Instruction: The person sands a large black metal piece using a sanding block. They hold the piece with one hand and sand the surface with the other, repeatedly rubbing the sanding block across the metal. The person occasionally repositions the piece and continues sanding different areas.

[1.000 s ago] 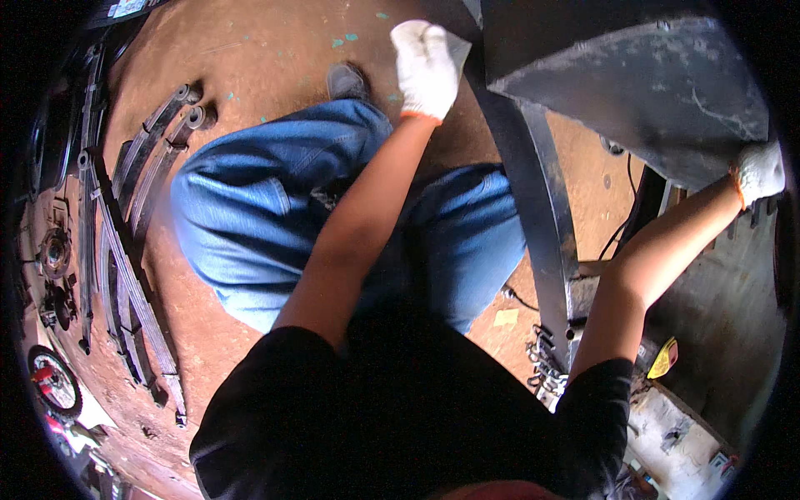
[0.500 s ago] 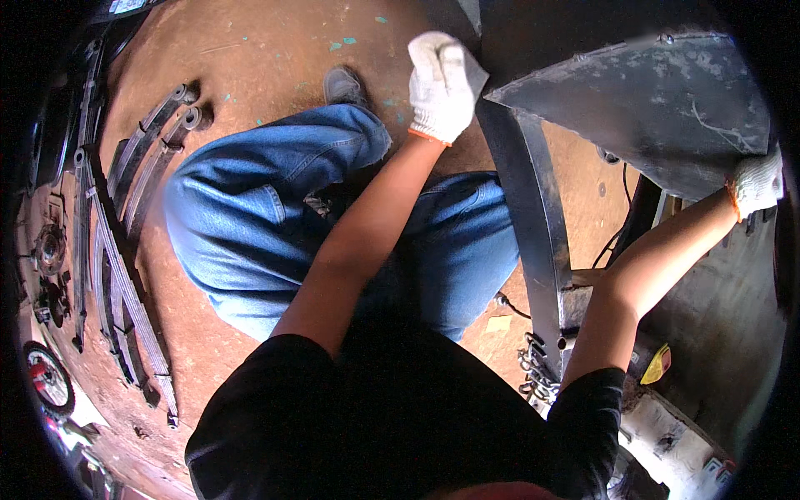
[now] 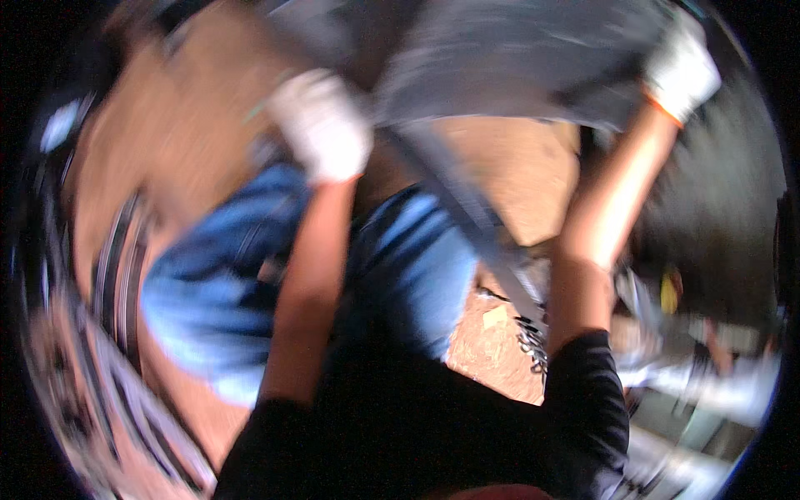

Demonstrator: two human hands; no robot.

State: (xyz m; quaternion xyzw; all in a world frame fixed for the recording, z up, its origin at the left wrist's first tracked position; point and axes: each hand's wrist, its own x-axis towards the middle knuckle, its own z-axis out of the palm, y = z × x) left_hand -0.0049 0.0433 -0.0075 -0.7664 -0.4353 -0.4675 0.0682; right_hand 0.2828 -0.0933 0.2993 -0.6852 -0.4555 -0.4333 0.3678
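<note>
My left hand point(image 3: 323, 127), in a white knit glove with an orange cuff, is lifted over my bent knee, left of the metal panel's near corner. Motion smears its fingers, so whether it holds anything does not show. At the right end of a large dark grey metal panel point(image 3: 500, 71) is my right hand point(image 3: 683, 73), gloved the same way. It touches or overlaps the panel's edge; blur hides how its fingers lie. Below the panel's corner, a dark metal bar point(image 3: 454, 196) slants down toward a chain point(image 3: 532, 343).
Several long leaf springs point(image 3: 121, 275) lie on the brown floor point(image 3: 196, 108) at the left. My legs in blue jeans point(image 3: 212, 287) are folded in front of me. A pale scrap point(image 3: 495, 317) lies near the chain. Beyond my right forearm is a yellow item point(image 3: 669, 289).
The whole view has swung and blurred. In the picture, the panel and both hands have shifted left, and my right hand also sits higher. My left hand appears farther from the panel's corner.
</note>
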